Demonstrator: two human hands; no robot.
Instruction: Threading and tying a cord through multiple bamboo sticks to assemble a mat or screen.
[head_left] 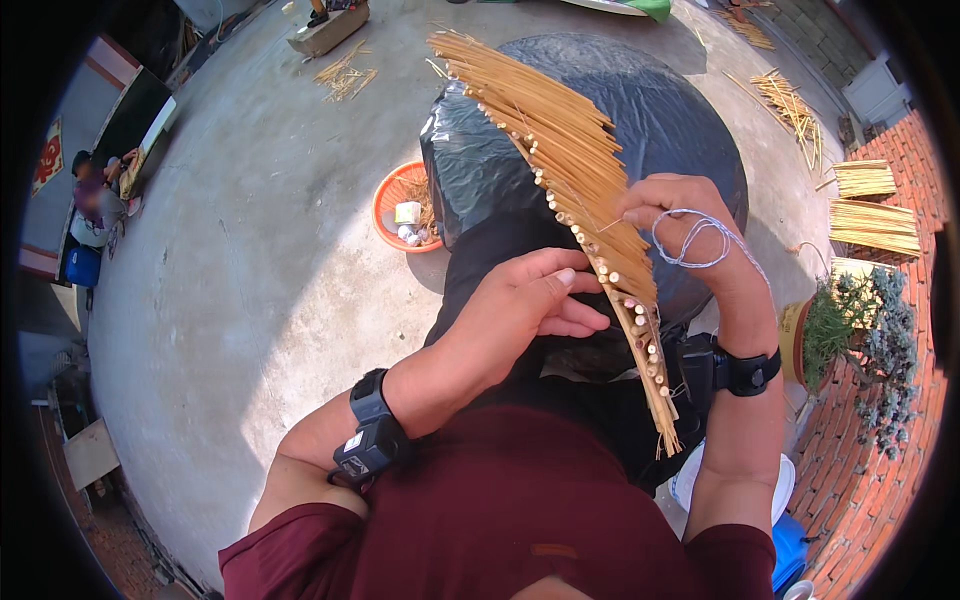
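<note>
A fan-shaped panel of straw stalks (560,130), stitched side by side, slants across my lap, its pale cut ends stepping down along the left edge. My left hand (530,300) is at that edge, thumb against the index finger, which reaches behind the stalks. Its other fingers curl loosely below. Over the panel's right side, the fingers of my right hand (665,205) pinch a thin needle (611,225) against the stalks; their tips are partly hidden. A blue-and-white cord (695,262) loops over the back of that hand and trails down the wrist.
Black plastic sheeting (680,120) covers a round surface under the panel. To the left stands an orange basket (384,226) with small items. Stalk bundles (872,228) and potted plants (845,330) line the right side. Another person (95,200) sits far left.
</note>
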